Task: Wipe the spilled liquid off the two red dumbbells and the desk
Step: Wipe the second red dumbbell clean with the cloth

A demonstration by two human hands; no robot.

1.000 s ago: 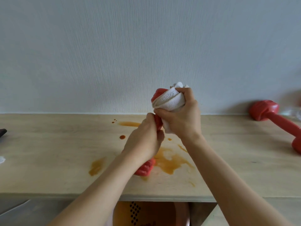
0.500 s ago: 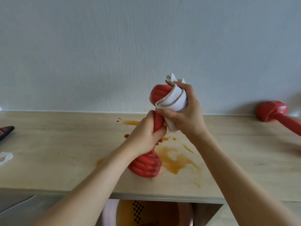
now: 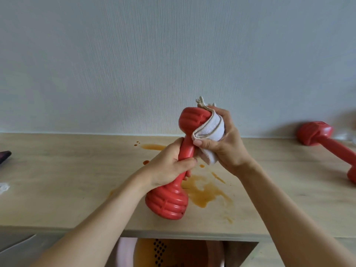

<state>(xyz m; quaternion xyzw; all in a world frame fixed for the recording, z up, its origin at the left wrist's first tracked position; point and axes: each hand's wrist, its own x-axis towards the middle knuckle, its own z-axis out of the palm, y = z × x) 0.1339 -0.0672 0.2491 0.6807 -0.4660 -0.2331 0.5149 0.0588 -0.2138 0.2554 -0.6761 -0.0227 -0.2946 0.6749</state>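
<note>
My left hand (image 3: 169, 166) grips the handle of a red dumbbell (image 3: 167, 201) and holds it upright and tilted above the wooden desk (image 3: 57, 180). My right hand (image 3: 221, 143) holds a folded white cloth (image 3: 210, 130) against the right side of the dumbbell's upper head. Brown spilled liquid (image 3: 206, 193) spreads on the desk just right of the lower head, with a smaller puddle (image 3: 153, 147) and drops further back. A second red dumbbell (image 3: 327, 143) lies at the far right by the wall.
A dark object (image 3: 4, 156) pokes in at the left edge, with a white scrap (image 3: 3, 187) nearer me. Below the desk's front edge sits a round orange-stained basin (image 3: 169, 251) with a perforated strip. The pale wall (image 3: 173, 54) rises right behind the desk.
The dumbbell has risen and come closer, its lower head now plainly visible. The cloth has slid off the top of the upper head to its right side, baring the red head.
</note>
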